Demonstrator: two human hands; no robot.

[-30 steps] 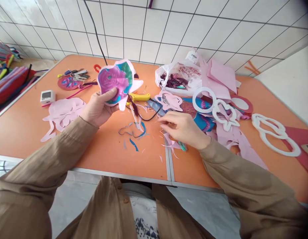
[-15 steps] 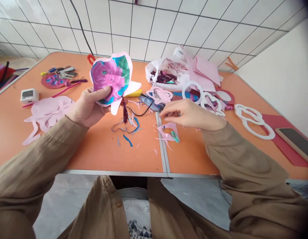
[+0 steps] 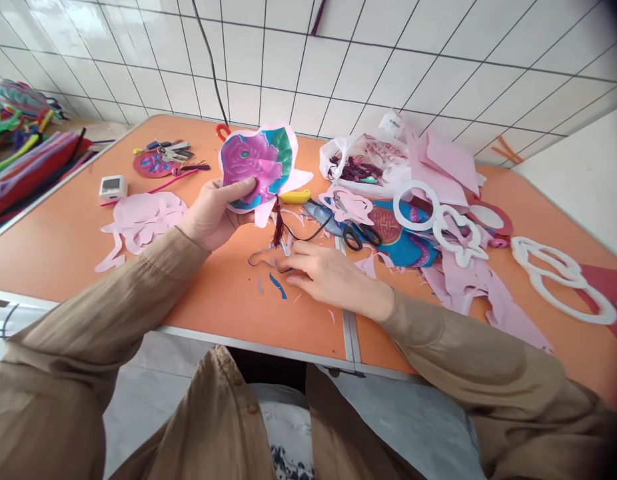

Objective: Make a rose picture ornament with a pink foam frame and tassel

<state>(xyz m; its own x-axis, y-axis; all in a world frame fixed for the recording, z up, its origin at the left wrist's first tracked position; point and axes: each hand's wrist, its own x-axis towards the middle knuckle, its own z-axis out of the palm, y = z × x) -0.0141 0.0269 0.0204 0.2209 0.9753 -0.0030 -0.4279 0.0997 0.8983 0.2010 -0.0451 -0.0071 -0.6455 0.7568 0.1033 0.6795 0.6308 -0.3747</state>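
Note:
My left hand (image 3: 217,212) grips a fabric flower ornament (image 3: 248,160) above the table, thumb on its front and fingers behind. It shows a purple-pink bloom, a green leaf and blue patches, edged with pale pink material. A dark red tassel (image 3: 278,225) hangs from its lower edge. My right hand (image 3: 328,272) is low over the table, palm down, fingers loosely stretched and a little apart. Its fingertips are among thin scraps, near a blue strip (image 3: 277,287). Whether they touch a scrap I cannot tell.
Black-handled scissors (image 3: 362,235) and a yellow-handled tool (image 3: 295,197) with a cord lie behind my right hand. Pink offcuts (image 3: 151,213) lie left; white ring shapes (image 3: 416,205) lie right. Behind are a plastic bag (image 3: 393,167) of tassels, keys (image 3: 173,152) and a small white device (image 3: 113,189).
My right hand has moved left and down, to the scraps below the tassel. A pink scrap with a green clip no longer shows where it lay. The view has shifted; my left hand keeps its hold.

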